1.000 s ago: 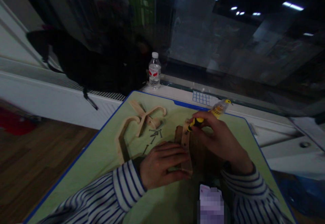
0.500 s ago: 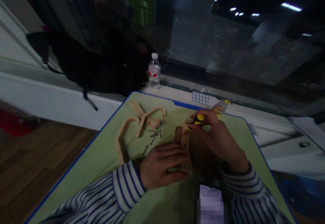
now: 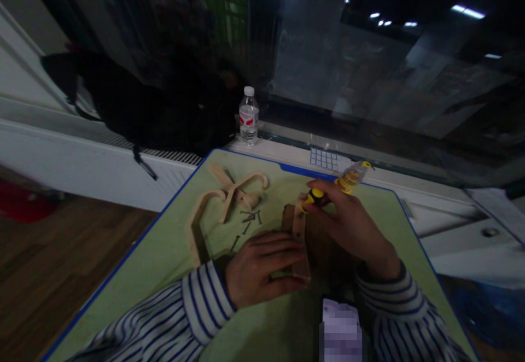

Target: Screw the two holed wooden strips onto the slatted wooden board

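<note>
Head cam: L hand [image 3: 264, 269] lies on a light wood strip [image 3: 300, 222], fingers long and side by side, thumb a bit apart by the strip's near end; can't tell if it grips. R hand [image 3: 355, 222] has thumb + fingers pinched shut on a yellow-black tool [image 3: 315, 193], low end at the strip's far part. Strip sits w/ a dark wood block [image 3: 322, 241], toward the table's [image 3: 246, 340] R side. Some screws [image 3: 246, 227] lie btwn L hand and wood hooks [image 3: 196, 231], which are nr the far L corner. Phone [image 3: 340, 329] is twd the near edge. Bottle [image 3: 249, 124] stands past the far edge.
</note>
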{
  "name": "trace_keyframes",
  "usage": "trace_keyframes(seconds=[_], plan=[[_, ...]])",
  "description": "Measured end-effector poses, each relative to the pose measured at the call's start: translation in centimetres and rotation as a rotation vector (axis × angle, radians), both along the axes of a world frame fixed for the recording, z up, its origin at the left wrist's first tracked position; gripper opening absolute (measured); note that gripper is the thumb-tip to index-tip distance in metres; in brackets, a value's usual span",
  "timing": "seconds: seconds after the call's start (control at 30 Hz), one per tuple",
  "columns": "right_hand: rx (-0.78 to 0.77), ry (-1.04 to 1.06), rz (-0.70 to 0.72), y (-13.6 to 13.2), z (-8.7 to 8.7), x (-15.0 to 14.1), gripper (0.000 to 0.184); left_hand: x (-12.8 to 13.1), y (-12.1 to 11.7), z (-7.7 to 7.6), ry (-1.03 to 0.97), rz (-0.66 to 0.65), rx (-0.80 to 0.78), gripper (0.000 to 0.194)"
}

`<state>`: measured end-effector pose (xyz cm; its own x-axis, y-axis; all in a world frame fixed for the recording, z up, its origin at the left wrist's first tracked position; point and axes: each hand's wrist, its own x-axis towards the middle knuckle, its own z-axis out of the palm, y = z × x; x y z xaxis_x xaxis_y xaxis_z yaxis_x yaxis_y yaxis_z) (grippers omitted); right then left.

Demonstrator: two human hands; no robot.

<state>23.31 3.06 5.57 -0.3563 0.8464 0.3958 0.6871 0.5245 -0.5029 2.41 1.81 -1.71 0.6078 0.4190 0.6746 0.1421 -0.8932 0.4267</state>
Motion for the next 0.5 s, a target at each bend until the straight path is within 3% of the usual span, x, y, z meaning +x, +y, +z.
trace_keyframes(seconds=[0.13, 0.27, 0.5], plan=[[0.033, 0.008, -0.04, 0.37, -0.45, 0.09, 0.04, 0.02, -0.05, -0.08, -0.011, -0.005, -0.006, 0.036], [0.042, -0.016, 0.024, 0.38, -0.23, 0.04, 0.041, 0.04, -0.1, -0.16, -0.017, 0.003, 0.0, 0.036], [-0.05, -0.043, 0.067, -0.06, 0.46, -0.17, 0.048, 0.02, -0.02, -0.25, -0.012, -0.001, 0.0, 0.037]])
